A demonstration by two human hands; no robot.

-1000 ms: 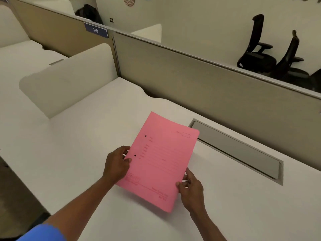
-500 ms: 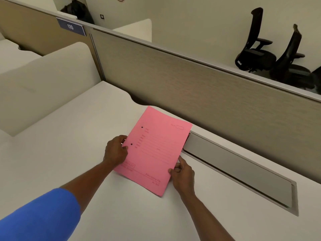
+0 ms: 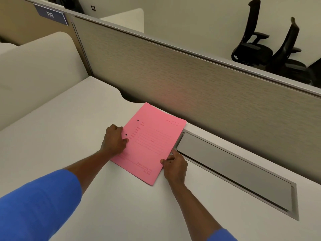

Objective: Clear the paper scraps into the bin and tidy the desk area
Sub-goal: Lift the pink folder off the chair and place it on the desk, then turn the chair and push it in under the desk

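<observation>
A folder (image 3: 152, 145) lies flat on the worktop (image 3: 57, 136), its far corner close to the partition panel (image 3: 191, 80) that runs along the worktop's back edge, its right edge just beside the left end of a cable tray lid (image 3: 234, 171) set into the worktop. The left hand (image 3: 113, 141) rests on the folder's left edge and the right hand (image 3: 175, 166) touches its near right edge, just before the lid. A side divider (image 3: 34, 72) stands to the left, a number plate (image 3: 51, 14) is fixed on the partition behind it, and two chairs (image 3: 271, 47) stand beyond the partition at the far right.
</observation>
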